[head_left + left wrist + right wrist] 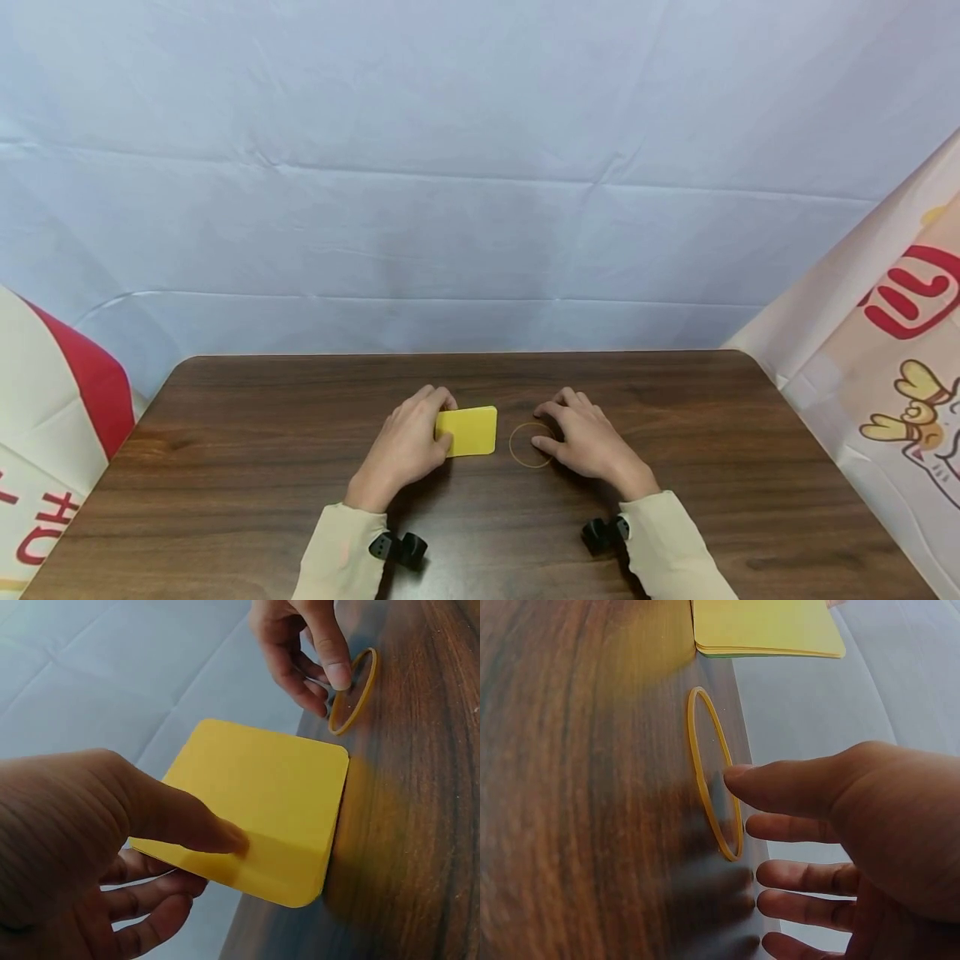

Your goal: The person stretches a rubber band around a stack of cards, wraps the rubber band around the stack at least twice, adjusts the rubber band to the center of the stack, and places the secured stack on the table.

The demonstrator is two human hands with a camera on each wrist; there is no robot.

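Observation:
My left hand (408,443) holds a thin stack of yellow cards (474,431) with rounded corners, the thumb flat on the top face and the other fingers underneath. Seen from the right wrist, the stack (765,628) has several thin layers, with a green one at the bottom. A yellow-orange rubber band (698,769) lies on the table as a loose ring, to the right of the cards. Over its right side is my right hand (592,440), thumb and fingers spread apart with nothing between them. The thumb tip overlaps the band in the right wrist view.
Both hands work above a dark brown wood-grain table (247,467). A pale blue-white cloth (450,233) hangs behind its far edge. Printed cloths hang at the left (60,433) and right (885,400) sides. Each wrist carries a small black camera (408,550).

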